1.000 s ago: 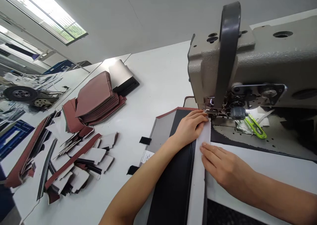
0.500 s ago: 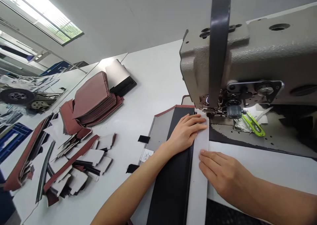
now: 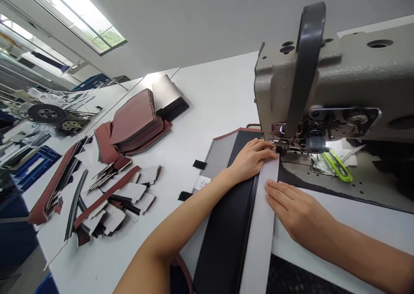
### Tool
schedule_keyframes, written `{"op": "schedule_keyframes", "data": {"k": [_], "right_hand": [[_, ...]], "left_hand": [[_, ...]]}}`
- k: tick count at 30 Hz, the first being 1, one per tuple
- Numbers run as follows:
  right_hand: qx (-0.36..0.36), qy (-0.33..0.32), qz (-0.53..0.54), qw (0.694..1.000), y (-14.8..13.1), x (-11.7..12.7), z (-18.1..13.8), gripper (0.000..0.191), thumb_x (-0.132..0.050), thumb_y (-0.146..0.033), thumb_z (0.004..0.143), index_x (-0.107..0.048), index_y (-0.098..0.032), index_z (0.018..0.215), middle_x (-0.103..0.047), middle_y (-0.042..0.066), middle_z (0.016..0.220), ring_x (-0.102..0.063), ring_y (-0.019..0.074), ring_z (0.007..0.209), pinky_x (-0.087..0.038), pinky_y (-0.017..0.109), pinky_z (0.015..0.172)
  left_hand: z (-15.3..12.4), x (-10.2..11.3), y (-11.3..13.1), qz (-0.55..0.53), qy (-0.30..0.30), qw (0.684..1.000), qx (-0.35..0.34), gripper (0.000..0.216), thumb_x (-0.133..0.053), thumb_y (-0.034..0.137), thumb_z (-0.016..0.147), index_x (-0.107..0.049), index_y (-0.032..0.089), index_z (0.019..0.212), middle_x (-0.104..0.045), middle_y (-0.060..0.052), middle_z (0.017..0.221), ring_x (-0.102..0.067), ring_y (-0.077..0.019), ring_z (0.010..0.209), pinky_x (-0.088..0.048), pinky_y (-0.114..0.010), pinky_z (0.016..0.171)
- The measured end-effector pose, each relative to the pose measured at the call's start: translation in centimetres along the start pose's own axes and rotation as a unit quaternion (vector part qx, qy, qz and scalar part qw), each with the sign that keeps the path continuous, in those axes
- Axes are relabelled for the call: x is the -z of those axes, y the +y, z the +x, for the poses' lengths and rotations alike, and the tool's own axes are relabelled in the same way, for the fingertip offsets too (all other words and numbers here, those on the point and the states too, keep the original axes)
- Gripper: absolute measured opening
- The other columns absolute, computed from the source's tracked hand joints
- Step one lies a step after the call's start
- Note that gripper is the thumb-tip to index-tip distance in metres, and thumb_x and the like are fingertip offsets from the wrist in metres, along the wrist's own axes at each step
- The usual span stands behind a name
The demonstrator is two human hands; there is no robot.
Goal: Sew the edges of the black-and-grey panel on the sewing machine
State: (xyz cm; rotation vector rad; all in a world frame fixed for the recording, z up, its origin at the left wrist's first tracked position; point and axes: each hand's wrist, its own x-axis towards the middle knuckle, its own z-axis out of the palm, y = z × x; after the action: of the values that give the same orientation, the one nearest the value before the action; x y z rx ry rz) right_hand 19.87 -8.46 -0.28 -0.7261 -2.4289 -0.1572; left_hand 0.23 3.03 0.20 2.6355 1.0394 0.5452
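A long black panel (image 3: pixel 223 225) with a white strip (image 3: pixel 260 233) along its right side runs up to the sewing machine (image 3: pixel 281 91). The far end of the strip lies at the presser foot (image 3: pixel 283 146). My left hand (image 3: pixel 254 158) rests flat across the panel and strip, fingers stretched out, fingertips close beside the foot. Lower down, my right hand (image 3: pixel 293 207) lays its outstretched fingertips on the strip's right part; its thumb is hidden. Beside the black part is a grey panel section (image 3: pixel 221 156) with a maroon edge, black tabs and a white label (image 3: pixel 203 182).
Green thread snips (image 3: pixel 338 167) lie by white scraps on the machine bed, right of the needle. Stacked maroon panels (image 3: pixel 136 117) sit at the table's back left. Nearer are loose maroon, black and white pieces (image 3: pixel 113 216). A blue crate (image 3: pixel 35 169) stands far left.
The panel and strip have moved forward toward the machine. Both my hands have slid forward with them, ending closer to the presser foot. The camera view has shifted slightly.
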Motion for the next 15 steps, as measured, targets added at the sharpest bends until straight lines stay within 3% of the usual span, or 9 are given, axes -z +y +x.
{"op": "schedule_keyframes", "data": {"k": [5, 8, 12, 15], "right_hand": [[0.007, 0.025, 0.021, 0.999, -2.7, 1.0, -0.9, 0.032, -0.045, 0.0, 0.089, -0.074, -0.005, 0.102, -0.073, 0.018, 0.112, -0.067, 0.0285, 0.105, -0.056, 0.043, 0.091], [0.019, 0.027, 0.054, 0.998, -4.1, 1.3, -1.4, 0.031, -0.044, -0.002, 0.092, -0.074, -0.007, 0.099, -0.073, 0.016, 0.109, -0.067, 0.028, 0.102, -0.055, 0.042, 0.088], [0.023, 0.03, 0.064, 0.997, -4.8, 1.3, -1.7, 0.029, -0.046, -0.002, 0.092, -0.074, -0.008, 0.098, -0.073, 0.015, 0.108, -0.067, 0.028, 0.103, -0.055, 0.042, 0.086], [0.021, 0.04, 0.071, 0.996, -5.2, 1.2, -1.8, 0.03, -0.045, -0.002, 0.091, -0.074, -0.009, 0.095, -0.073, 0.015, 0.107, -0.067, 0.028, 0.103, -0.055, 0.042, 0.086]], "left_hand": [[-4.3, 2.5, 3.1, -0.013, -0.081, 0.995, -0.055, 0.038, -0.045, 0.004, 0.094, -0.07, 0.023, 0.114, -0.067, -0.006, 0.136, -0.054, -0.0214, 0.137, -0.04, -0.043, 0.119], [-7.4, 3.5, 5.5, -0.029, -0.101, 0.993, -0.045, 0.031, -0.046, 0.006, 0.094, -0.067, 0.022, 0.111, -0.068, -0.006, 0.135, -0.052, -0.0205, 0.14, -0.036, -0.043, 0.122], [-9.3, 2.7, 6.8, -0.039, -0.052, 0.998, -0.014, 0.017, -0.052, 0.017, 0.096, -0.063, 0.02, 0.109, -0.069, -0.01, 0.126, -0.056, -0.0225, 0.135, -0.041, -0.043, 0.116], [-9.7, 1.7, 6.4, -0.049, 0.001, 0.999, -0.024, 0.03, -0.048, 0.01, 0.092, -0.061, 0.019, 0.118, -0.068, -0.01, 0.127, -0.058, -0.0216, 0.131, -0.046, -0.04, 0.11]]}}
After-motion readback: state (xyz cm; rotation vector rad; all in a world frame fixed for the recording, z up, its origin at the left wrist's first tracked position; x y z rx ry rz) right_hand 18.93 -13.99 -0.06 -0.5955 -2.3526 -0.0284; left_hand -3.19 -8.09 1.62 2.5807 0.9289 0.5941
